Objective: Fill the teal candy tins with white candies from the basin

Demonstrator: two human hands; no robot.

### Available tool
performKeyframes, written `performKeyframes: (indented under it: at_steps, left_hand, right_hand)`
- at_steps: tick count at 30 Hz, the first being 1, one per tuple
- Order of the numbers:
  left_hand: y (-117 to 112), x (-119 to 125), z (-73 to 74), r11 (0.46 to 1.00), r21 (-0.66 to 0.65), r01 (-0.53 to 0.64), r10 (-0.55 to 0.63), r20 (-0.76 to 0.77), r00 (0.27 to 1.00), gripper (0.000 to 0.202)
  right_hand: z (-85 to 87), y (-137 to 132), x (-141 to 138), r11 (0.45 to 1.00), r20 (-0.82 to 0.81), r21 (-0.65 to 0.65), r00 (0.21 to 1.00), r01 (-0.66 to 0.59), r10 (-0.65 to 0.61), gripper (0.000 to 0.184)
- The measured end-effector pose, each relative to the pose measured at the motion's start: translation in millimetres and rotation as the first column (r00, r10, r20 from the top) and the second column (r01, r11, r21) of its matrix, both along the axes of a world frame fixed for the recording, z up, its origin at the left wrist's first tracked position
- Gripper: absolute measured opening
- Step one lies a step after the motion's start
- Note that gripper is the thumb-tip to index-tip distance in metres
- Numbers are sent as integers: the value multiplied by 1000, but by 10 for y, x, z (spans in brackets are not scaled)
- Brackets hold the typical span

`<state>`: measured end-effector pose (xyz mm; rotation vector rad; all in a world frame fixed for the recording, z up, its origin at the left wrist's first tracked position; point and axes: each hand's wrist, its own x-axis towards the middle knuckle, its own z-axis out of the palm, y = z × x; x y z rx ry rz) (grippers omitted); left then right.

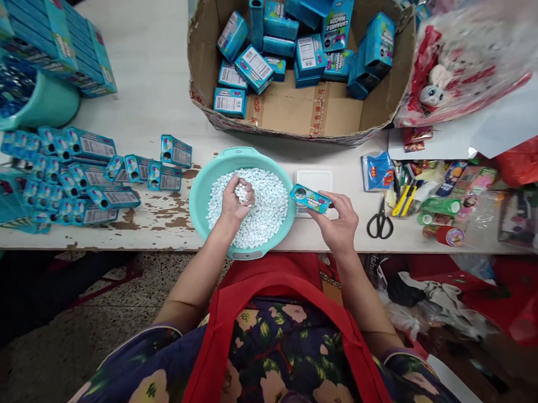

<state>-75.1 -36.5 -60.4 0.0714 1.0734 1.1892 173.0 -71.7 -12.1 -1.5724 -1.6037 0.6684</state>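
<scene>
A round turquoise basin in front of me holds a heap of small white candies. Over the heap, my left hand is cupped palm up, its fingers curled around a handful of the candies. My right hand grips a small blue candy box between thumb and fingers, just off the basin's right rim. The box is tilted, and a dark round opening shows at its left end. Partly hidden behind the box and hand is a small white scale.
Beyond the basin stands a cardboard carton with several blue boxes. More blue boxes lie in rows at left, near a turquoise bucket of blue shiny pieces. Black scissors, a yellow cutter and wrapped sweets lie right.
</scene>
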Motion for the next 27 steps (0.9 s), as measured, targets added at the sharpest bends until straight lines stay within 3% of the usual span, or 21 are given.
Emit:
performKeyframes:
  at_steps: [2, 5, 8, 16, 21, 23, 25, 27]
  left_hand:
    - [4, 76, 272, 996, 83, -35, 35, 0, 999, 45]
    - [-4, 258, 633, 967, 240, -90, 121, -120, 985, 54]
    - [-17, 394, 793, 922, 359, -147, 241, -231, 943, 55]
    - [-43, 384, 708, 857, 462, -230, 401, -314, 861, 53]
    - [17, 377, 762, 873, 426, -237, 400, -348, 848, 55]
    - [46, 313, 717, 878, 415, -239, 392, -335, 857, 55]
    - [46, 191, 594, 904, 381, -195, 350, -395, 850, 54]
    - [8, 31, 424, 957, 290, 10, 178, -615, 768, 50]
  right_hand:
    - [93, -25, -139, 995, 46, 6, 994, -101, 101, 31]
    - [137, -54, -360, 976, 79, 12, 974, -216, 214, 32]
    - [114, -61, -539, 969, 95, 5, 965, -246, 245, 31]
    - [76, -27, -692, 969, 104, -33, 963, -246, 248, 30]
    - [36, -2, -743, 973, 58, -68, 973, -219, 223, 32]
    - [19, 12, -728, 975, -2, -87, 978, -206, 207, 32]
    - [8, 21, -647, 976, -93, -119, 981, -181, 170, 33]
    - [-14, 22, -483, 982, -184, -144, 978, -121, 94, 37]
